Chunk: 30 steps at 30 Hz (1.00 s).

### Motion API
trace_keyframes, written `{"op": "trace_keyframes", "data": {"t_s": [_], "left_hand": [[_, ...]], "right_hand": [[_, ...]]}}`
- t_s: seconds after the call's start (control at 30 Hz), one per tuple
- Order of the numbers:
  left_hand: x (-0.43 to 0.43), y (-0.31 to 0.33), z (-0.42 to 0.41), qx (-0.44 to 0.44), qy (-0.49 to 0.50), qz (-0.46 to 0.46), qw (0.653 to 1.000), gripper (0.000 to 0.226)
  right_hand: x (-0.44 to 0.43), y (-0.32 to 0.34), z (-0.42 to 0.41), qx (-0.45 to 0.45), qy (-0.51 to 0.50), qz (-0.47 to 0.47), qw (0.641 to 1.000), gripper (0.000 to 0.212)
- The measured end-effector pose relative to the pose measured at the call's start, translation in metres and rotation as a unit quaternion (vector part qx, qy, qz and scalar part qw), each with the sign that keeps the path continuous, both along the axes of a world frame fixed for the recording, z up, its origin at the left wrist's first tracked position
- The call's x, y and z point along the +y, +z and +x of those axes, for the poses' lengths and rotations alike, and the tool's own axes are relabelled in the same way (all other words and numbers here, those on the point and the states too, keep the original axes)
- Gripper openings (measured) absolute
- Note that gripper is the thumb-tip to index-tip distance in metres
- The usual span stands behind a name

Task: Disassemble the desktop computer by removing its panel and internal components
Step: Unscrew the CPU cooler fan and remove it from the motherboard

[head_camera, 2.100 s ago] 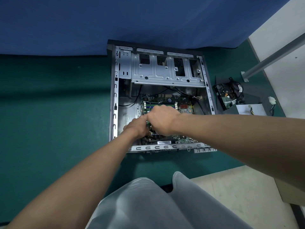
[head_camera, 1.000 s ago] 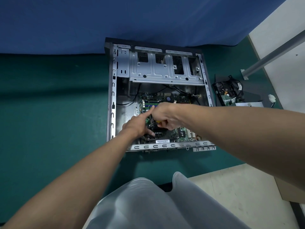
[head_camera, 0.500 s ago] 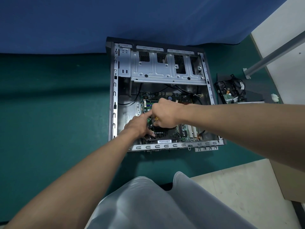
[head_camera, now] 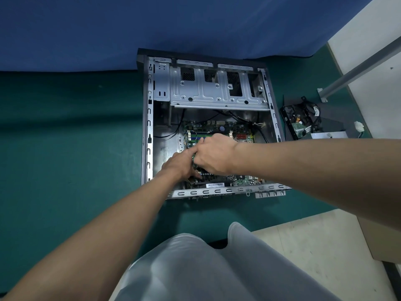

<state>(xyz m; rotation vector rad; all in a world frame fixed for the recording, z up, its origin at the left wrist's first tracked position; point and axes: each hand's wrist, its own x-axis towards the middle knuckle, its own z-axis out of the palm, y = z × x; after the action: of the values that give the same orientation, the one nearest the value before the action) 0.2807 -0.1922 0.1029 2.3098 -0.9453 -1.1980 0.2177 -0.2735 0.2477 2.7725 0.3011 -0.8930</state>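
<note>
Two forearms reach out over grey-clad knees [head_camera: 195, 268] into computer case [head_camera: 148, 127], laid on side on green counter [head_camera: 65, 148], open face up for access; panel already off. Left hand [head_camera: 179, 165], fingers stretched, presses on motherboard [head_camera: 217, 127], likely steadying it. Right hand [head_camera: 213, 156] touches left, curled tight; cannot tell what it grips. Drive cage [head_camera: 217, 92] beyond, bays apparently empty. Pulled drive with cables [head_camera: 300, 120] parked right of case, clear of work.

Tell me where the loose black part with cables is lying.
Head view: the loose black part lies outside the computer case, just right of its right wall, next to a white sheet.
</note>
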Motion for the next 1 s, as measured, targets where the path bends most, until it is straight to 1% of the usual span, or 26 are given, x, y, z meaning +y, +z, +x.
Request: {"op": "trace_keyframes", "data": {"t_s": [0.03,0.07,0.13,0.2,0.23,0.27,0.3,0.37,0.4,0.43,0.47,0.5,0.57,0.6,0.63,0.67,0.7,0.73,0.77,0.8,0.83,0.87,0.9,0.93,0.97,1.0], "left_hand": [[0.000,0.000,0.000,-0.001,0.001,0.002,1.000,0.069],[0.000,0.001,-0.001,-0.002,0.008,0.001,1.000,0.066],[0.001,0.003,-0.002,0.001,0.023,-0.005,1.000,0.063],[0.001,0.005,-0.003,0.009,0.024,-0.005,1.000,0.065],[0.000,0.006,-0.004,0.009,0.021,-0.005,1.000,0.070],[0.000,0.008,-0.005,0.006,0.016,-0.005,1.000,0.075],[0.000,0.010,-0.006,-0.002,0.013,-0.003,1.000,0.079],[-0.001,0.012,-0.007,-0.017,0.007,0.000,1.000,0.086],[-0.001,0.013,-0.007,-0.020,0.004,-0.002,1.000,0.087],[-0.001,0.014,-0.007,-0.021,0.000,-0.005,1.000,0.087],[-0.001,0.015,-0.008,-0.023,-0.004,-0.008,1.000,0.087],[-0.001,0.016,-0.008,-0.024,-0.005,-0.011,1.000,0.085],[-0.001,0.016,-0.008,-0.025,-0.004,-0.017,1.000,0.082],[-0.001,0.015,-0.008,-0.027,-0.004,-0.018,0.999,0.079],[-0.001,0.014,-0.008,-0.026,-0.004,-0.018,0.999,0.073],[-0.001,0.012,-0.009,-0.028,-0.003,-0.015,0.999,0.060],[0.000,0.010,-0.008,-0.030,0.000,-0.011,0.999,0.042],[0.000,0.008,-0.008,-0.029,0.007,-0.005,1.000,0.029],[0.000,0.007,-0.007,-0.025,0.017,-0.003,1.000,0.029],[-0.001,0.005,-0.007,-0.019,0.021,-0.003,1.000,0.030],[-0.001,0.004,-0.007,-0.020,0.019,-0.007,1.000,0.032],[-0.001,0.003,-0.007,-0.022,0.016,-0.013,1.000,0.039],[-0.001,0.002,-0.008,-0.020,0.016,-0.020,0.999,0.045],[-0.001,0.002,-0.007,-0.015,0.022,-0.028,0.999,0.048],[0.000,0.004,-0.007,-0.008,0.029,-0.034,0.999,0.048],[0.000,0.004,-0.007,-0.002,0.030,-0.030,0.999,0.051]], "right_hand": [[0.000,0.000,0.000,-0.005,0.044,-0.005,0.999,0.028],[-0.002,0.000,0.000,-0.013,0.043,0.003,0.999,0.028],[-0.006,0.000,0.003,-0.018,-0.055,0.044,0.997,0.020],[-0.008,-0.002,0.005,-0.020,-0.191,0.094,0.977,0.006],[-0.008,-0.004,0.005,-0.014,-0.262,0.115,0.958,0.017],[-0.008,-0.007,0.006,-0.012,-0.341,0.142,0.929,0.025],[-0.008,-0.008,0.008,-0.018,-0.432,0.166,0.886,0.028],[-0.008,-0.008,0.013,-0.030,-0.589,0.210,0.780,0.031],[-0.009,-0.007,0.013,-0.019,-0.636,0.222,0.739,0.031],[-0.010,-0.005,0.014,0.004,-0.656,0.227,0.719,0.032],[-0.011,-0.003,0.014,0.022,-0.650,0.224,0.726,0.034],[-0.012,-0.003,0.014,0.032,-0.622,0.211,0.753,0.034],[-0.013,-0.004,0.013,0.033,-0.516,0.153,0.842,0.028],[-0.013,-0.004,0.012,0.029,-0.448,0.125,0.885,0.021],[-0.013,-0.003,0.010,0.028,-0.371,0.098,0.923,0.012],[-0.012,-0.001,0.008,0.024,-0.285,0.078,0.955,0.008],[-0.011,0.001,0.006,0.020,-0.198,0.061,0.978,0.014],[-0.011,0.002,0.005,0.022,-0.127,0.046,0.991,0.020],[-0.012,0.003,0.005,0.019,-0.075,0.030,0.997,0.022],[-0.013,0.003,0.006,0.013,-0.058,0.022,0.998,0.020],[-0.015,0.002,0.007,0.001,-0.066,0.028,0.997,0.016],[-0.016,-0.001,0.008,-0.011,-0.113,0.051,0.992,0.012],[-0.016,-0.003,0.008,-0.018,-0.180,0.086,0.980,0.007],[-0.016,-0.006,0.009,-0.016,-0.275,0.126,0.953,0.016],[-0.015,-0.008,0.009,-0.017,-0.378,0.168,0.910,0.025],[-0.014,-0.009,0.011,-0.025,-0.486,0.205,0.849,0.032]]}}
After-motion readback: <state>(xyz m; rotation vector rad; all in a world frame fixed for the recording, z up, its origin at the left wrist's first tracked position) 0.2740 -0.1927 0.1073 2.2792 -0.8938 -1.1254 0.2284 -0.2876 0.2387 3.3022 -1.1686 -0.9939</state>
